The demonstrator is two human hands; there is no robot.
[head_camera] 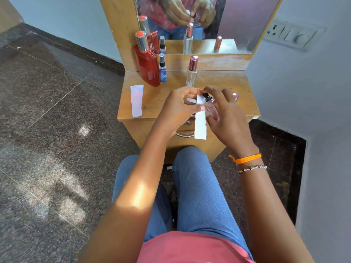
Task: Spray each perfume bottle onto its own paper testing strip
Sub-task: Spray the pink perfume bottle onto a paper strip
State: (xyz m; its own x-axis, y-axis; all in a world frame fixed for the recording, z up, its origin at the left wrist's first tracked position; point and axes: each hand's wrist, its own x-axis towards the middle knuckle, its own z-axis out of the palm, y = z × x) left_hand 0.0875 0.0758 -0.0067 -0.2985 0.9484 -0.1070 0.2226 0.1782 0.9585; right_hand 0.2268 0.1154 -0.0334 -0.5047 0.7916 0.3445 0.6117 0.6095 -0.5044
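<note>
Frame centre: right hand (227,112) grips pink bottle (212,108), black nozzle aimed left at strip (200,120). Left hand (177,108) pinches strip top, holding it close to nozzle to catch spray. Spare strip (136,100) waits left; 3 bottles stand behind, out of spray path.

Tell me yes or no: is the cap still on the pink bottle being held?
No, the pink bottle in the right hand shows its bare black spray nozzle beside the paper strip that the left hand holds.
</note>
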